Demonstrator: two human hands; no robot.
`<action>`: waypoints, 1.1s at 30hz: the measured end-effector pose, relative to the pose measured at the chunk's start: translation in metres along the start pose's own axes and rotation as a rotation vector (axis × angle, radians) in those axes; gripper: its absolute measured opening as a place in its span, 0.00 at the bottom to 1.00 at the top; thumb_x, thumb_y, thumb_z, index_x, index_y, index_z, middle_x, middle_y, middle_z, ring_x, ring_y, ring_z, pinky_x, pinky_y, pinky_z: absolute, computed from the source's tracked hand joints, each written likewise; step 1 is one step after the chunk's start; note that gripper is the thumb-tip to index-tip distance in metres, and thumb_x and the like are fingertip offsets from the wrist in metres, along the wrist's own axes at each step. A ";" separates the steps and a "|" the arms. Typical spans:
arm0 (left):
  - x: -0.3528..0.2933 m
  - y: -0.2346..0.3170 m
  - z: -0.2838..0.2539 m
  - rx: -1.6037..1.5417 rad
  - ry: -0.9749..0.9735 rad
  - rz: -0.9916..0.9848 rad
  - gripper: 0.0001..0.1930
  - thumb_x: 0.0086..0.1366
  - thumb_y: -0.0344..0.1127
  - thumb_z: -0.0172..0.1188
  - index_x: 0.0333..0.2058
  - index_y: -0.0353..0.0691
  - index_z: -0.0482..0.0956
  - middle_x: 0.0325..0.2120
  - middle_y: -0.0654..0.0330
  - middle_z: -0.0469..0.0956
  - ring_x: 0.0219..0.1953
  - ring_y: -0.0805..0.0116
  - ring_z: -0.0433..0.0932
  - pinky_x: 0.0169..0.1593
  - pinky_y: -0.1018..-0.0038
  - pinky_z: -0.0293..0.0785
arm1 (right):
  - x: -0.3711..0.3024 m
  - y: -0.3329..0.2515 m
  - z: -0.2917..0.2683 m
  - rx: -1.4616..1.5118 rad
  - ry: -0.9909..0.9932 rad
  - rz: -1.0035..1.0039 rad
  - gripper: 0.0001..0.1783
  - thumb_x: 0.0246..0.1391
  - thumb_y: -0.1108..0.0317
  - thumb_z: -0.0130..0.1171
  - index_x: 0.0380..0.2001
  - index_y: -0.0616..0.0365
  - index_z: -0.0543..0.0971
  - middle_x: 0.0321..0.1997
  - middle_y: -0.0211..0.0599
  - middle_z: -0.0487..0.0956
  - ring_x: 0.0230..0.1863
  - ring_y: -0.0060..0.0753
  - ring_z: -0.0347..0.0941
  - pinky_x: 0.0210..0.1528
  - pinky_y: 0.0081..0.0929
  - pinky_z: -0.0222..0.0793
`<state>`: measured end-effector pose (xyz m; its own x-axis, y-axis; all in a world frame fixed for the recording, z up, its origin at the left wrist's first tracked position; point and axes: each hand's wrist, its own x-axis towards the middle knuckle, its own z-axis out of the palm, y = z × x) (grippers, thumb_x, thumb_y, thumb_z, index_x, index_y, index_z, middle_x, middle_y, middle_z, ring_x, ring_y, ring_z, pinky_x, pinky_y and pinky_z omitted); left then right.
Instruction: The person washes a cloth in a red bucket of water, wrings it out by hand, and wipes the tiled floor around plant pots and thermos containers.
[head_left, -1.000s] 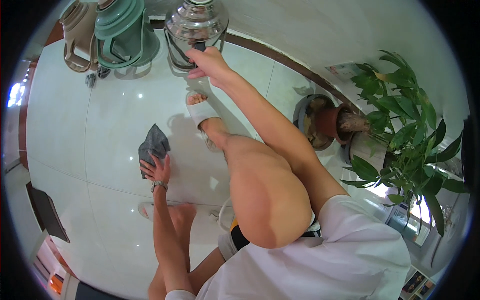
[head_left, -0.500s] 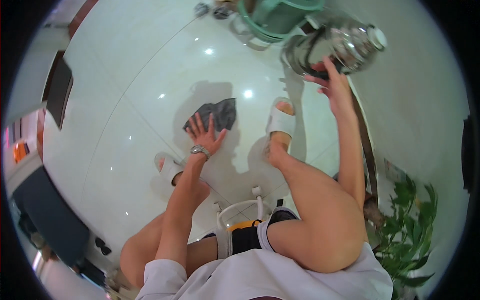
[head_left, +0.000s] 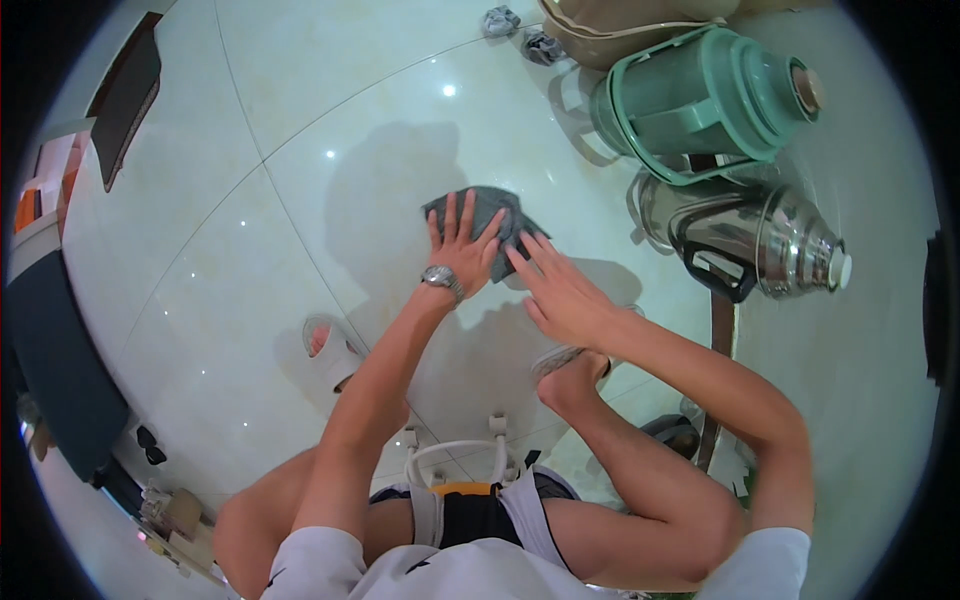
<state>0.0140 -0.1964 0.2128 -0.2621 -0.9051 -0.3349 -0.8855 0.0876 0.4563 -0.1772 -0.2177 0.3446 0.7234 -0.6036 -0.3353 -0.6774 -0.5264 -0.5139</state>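
Note:
A dark grey cloth [head_left: 487,208] lies crumpled on the pale tiled floor between my feet. My left hand [head_left: 462,255], with a metal watch at the wrist, presses flat on it with fingers spread. At the cloth's right edge, my right hand [head_left: 568,298] reaches in with fingers stretched, the tips touching or just over it. Neither hand grips anything. To the right of my hands, a shiny silver thermos flask [head_left: 780,235] with a black handle and white stopper stands by the wall. Just beyond it is a larger green thermos flask [head_left: 690,100].
A beige bin [head_left: 610,35] stands at the far right, with two crumpled grey wads [head_left: 543,46] beside it. My feet in white slippers [head_left: 335,355] flank the work area. Behind my legs shows a low white-framed stool [head_left: 455,450]. A dark mat [head_left: 128,105] lies far left.
My right hand has left the silver flask's handle and come over to the cloth. The flask now stands beside the green one. My left hand stays on the cloth, and the view has shifted.

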 end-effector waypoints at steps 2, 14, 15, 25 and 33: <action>0.030 0.010 -0.005 -0.010 0.048 0.010 0.28 0.69 0.53 0.36 0.67 0.63 0.53 0.70 0.49 0.31 0.70 0.42 0.25 0.65 0.38 0.25 | 0.043 0.021 0.039 0.037 0.077 0.130 0.40 0.55 0.68 0.53 0.65 0.71 0.48 0.68 0.66 0.49 0.68 0.68 0.46 0.69 0.51 0.46; 0.125 0.018 -0.026 -0.041 0.320 0.038 0.27 0.69 0.54 0.36 0.65 0.58 0.61 0.69 0.49 0.43 0.71 0.43 0.36 0.66 0.40 0.29 | 0.106 0.105 0.038 -0.081 0.350 0.278 0.35 0.61 0.60 0.45 0.67 0.62 0.51 0.72 0.54 0.47 0.72 0.66 0.38 0.71 0.54 0.36; 0.103 0.019 -0.019 -0.038 0.360 0.105 0.26 0.69 0.53 0.39 0.63 0.56 0.63 0.68 0.48 0.47 0.70 0.45 0.40 0.67 0.43 0.33 | 0.087 0.100 0.054 -0.103 0.358 0.245 0.35 0.61 0.59 0.46 0.68 0.60 0.51 0.72 0.53 0.46 0.72 0.66 0.37 0.71 0.57 0.34; 0.002 -0.074 -0.028 0.036 0.304 0.001 0.29 0.65 0.56 0.46 0.65 0.62 0.60 0.69 0.50 0.46 0.70 0.45 0.42 0.66 0.39 0.39 | 0.139 0.058 0.070 -0.195 0.129 -0.073 0.24 0.59 0.54 0.50 0.58 0.46 0.71 0.72 0.45 0.52 0.73 0.60 0.39 0.69 0.64 0.33; 0.061 -0.127 -0.106 -0.007 0.050 -0.283 0.34 0.69 0.60 0.27 0.69 0.52 0.44 0.70 0.49 0.35 0.72 0.49 0.30 0.69 0.51 0.23 | 0.267 0.042 0.048 -0.254 0.404 0.016 0.30 0.63 0.52 0.39 0.66 0.50 0.58 0.72 0.54 0.49 0.71 0.66 0.37 0.69 0.61 0.29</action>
<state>0.1511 -0.3066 0.2218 0.0149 -0.9125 -0.4087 -0.9180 -0.1745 0.3562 -0.0065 -0.3722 0.1956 0.6370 -0.7706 0.0180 -0.7354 -0.6146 -0.2854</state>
